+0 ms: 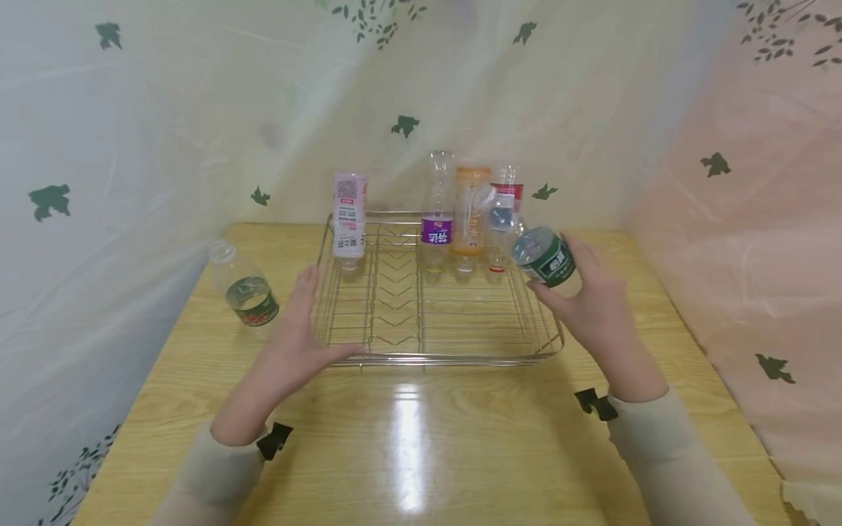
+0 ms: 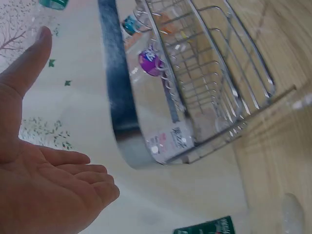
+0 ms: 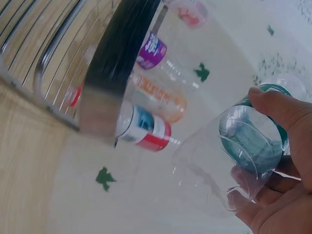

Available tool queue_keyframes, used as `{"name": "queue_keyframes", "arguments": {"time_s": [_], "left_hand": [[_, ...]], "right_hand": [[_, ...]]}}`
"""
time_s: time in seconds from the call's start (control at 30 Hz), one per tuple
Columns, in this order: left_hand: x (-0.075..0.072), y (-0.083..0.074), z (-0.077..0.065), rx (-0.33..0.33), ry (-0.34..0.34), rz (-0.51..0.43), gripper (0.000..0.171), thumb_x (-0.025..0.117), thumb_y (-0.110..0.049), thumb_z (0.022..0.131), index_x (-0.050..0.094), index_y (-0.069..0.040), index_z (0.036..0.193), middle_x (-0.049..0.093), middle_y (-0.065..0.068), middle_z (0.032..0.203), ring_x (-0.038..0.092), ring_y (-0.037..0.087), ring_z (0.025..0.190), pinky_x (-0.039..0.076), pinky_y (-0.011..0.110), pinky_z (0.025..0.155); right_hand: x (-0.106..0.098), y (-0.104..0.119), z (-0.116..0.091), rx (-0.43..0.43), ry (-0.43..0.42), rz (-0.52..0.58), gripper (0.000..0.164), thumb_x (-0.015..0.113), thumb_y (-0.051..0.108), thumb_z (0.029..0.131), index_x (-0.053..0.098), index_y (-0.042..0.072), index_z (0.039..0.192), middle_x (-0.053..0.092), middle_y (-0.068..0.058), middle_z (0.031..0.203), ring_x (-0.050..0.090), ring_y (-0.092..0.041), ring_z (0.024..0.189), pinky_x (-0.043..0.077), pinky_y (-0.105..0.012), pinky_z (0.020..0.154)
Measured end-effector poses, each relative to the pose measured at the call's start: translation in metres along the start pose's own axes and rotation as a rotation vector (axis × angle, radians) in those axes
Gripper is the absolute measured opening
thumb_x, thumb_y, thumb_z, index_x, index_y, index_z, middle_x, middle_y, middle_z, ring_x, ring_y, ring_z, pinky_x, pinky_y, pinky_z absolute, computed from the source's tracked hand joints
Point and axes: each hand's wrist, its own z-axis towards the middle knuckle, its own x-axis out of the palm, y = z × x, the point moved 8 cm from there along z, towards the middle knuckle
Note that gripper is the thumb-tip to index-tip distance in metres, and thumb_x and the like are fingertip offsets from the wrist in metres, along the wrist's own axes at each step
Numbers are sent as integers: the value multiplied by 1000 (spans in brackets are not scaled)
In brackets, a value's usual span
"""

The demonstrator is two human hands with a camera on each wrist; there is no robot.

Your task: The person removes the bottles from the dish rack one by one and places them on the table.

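My right hand point(image 1: 595, 299) grips a clear plastic bottle point(image 1: 546, 257) with a green label, tilted, above the right side of the wire rack point(image 1: 395, 358). In the right wrist view its clear body point(image 3: 202, 168) points away from the fingers. My left hand point(image 1: 289, 347) holds nothing; its fingers are extended and its thumb is spread at the rack's front left corner. In the rack stand upside-down bottles: a pink-white labelled one point(image 1: 349, 215) on the left, and a purple-labelled one point(image 1: 437, 230), an orange-labelled one point(image 1: 471, 212) and a red-labelled one point(image 1: 508, 191) toward the right.
Left of the rack, on the wooden table point(image 1: 460, 438), is another clear bottle point(image 1: 251, 296) with a dark green label, close to my left hand. A patterned curtain point(image 1: 263, 95) hangs behind the table and along both sides.
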Motion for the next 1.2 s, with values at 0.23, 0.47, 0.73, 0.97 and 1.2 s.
{"name": "queue_keyframes", "arguments": {"time_s": [0.23, 0.47, 0.73, 0.97, 1.2], "left_hand": [[4, 28, -4, -94, 53, -49, 136, 95, -38, 71, -1, -7, 163, -1, 16, 168, 7, 39, 151, 14, 60, 119], [9, 46, -6, -127, 68, -47, 136, 96, -33, 70, 0, -1, 162, 2, 23, 166, 9, 42, 150, 14, 58, 119], [10, 53, -10, -126, 50, -39, 134, 95, -34, 71, 3, 3, 160, 6, 28, 164, 11, 46, 149, 15, 60, 119], [14, 55, -11, -133, 51, -35, 134, 94, -40, 70, 6, 3, 160, 11, 29, 163, 16, 47, 148, 18, 60, 118], [16, 58, -11, -165, 72, -32, 136, 91, -53, 70, 5, -1, 162, 13, 27, 164, 19, 48, 146, 20, 63, 116]], "right_hand": [[-8, -44, 0, 80, -80, 43, 79, 91, 10, 74, 52, -5, 141, 62, -26, 125, 58, -45, 113, 48, -62, 95], [-1, -94, -8, 267, -55, 118, 69, 87, 17, 82, 54, 0, 141, 61, -21, 125, 56, -38, 117, 49, -67, 92], [26, -143, -25, 548, 100, 304, 85, 76, 42, 91, 34, 7, 157, 50, -18, 142, 46, -35, 131, 42, -61, 104], [43, -168, -35, 642, 144, 373, 88, 77, 40, 91, 30, 3, 156, 44, -17, 146, 43, -35, 133, 44, -51, 107], [56, -181, -37, 661, 161, 322, 95, 80, 41, 89, 28, -3, 155, 44, -26, 144, 44, -41, 129, 45, -54, 104]]}}
